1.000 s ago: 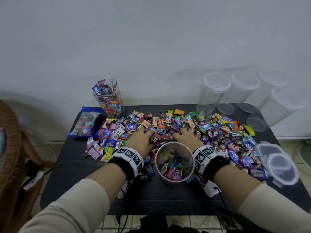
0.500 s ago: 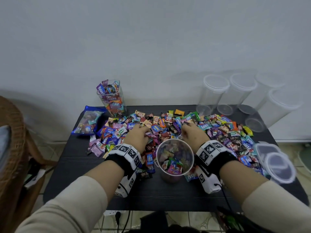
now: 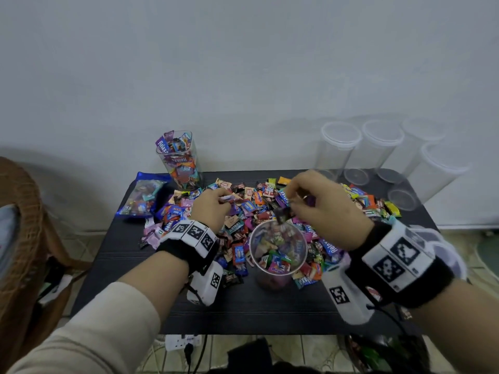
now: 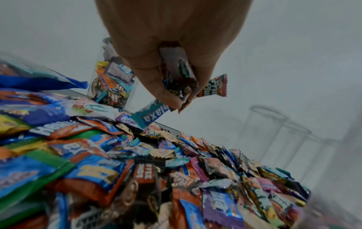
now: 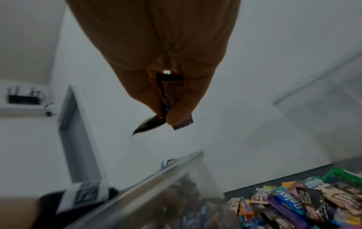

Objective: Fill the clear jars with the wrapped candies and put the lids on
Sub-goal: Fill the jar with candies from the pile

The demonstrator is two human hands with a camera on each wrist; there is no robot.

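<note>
An open clear jar, partly filled with wrapped candies, stands at the table's front middle. A wide heap of wrapped candies covers the table behind it. My left hand hovers left of the jar and grips a bunch of candies in curled fingers. My right hand is raised just behind the jar's rim and pinches a few candies; a dark one hangs over the jar's mouth. The jar's rim shows blurred below the right hand.
A candy-filled jar without a lid stands at the back left beside a blue candy bag. Several empty lidded jars line the back right. Loose lids lie behind my right wrist. A wicker chair is at the left.
Both hands have lifted off the candy heap with candies in their fingers. The right hand rose and moved toward the jar's mouth; the left rose a little beside it.
</note>
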